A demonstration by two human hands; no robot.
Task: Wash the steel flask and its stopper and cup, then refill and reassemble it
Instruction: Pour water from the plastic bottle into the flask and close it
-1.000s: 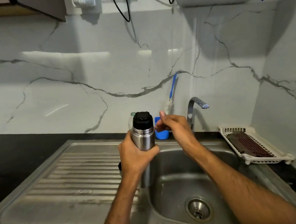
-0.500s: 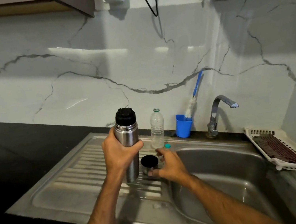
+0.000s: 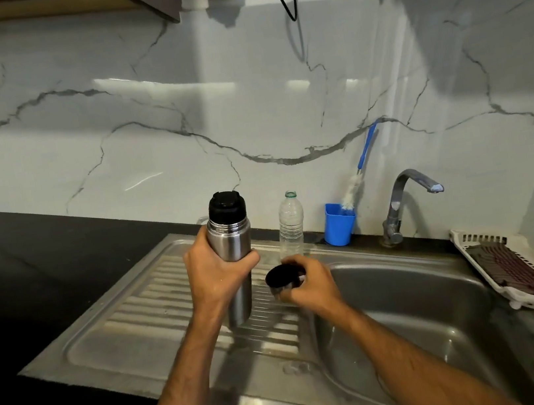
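Head view: left hand (image 3: pixel 215 272) wraps the steel flask (image 3: pixel 233 259) mid-body, upright over the ribbed drainboard (image 3: pixel 143 311), black stopper (image 3: pixel 226 207) seated on top. Right hand (image 3: pixel 308 282) curls round the cup (image 3: pixel 284 281), mouth up, just beside the flask and at the basin edge.

Risks, as I judge them: flask is held one-handed and its base seems off the board, so a wet grip could let it slide and bang the steel. Cup sits close to the basin (image 3: pixel 412 302) lip; a loose grip drops it in. Capping with the cup needs it flipped and lined up, and skewed threads would jam.

Around: clear plastic bottle (image 3: pixel 291 223), uncapped, stands right behind the cup and could get knocked by the right hand. Blue tumbler (image 3: pixel 338 226) with bottle brush (image 3: pixel 362 167) sits beside it, tap (image 3: pixel 404 202) further right, white drying tray (image 3: pixel 518 268) at far right. Nothing blocks the flask top.
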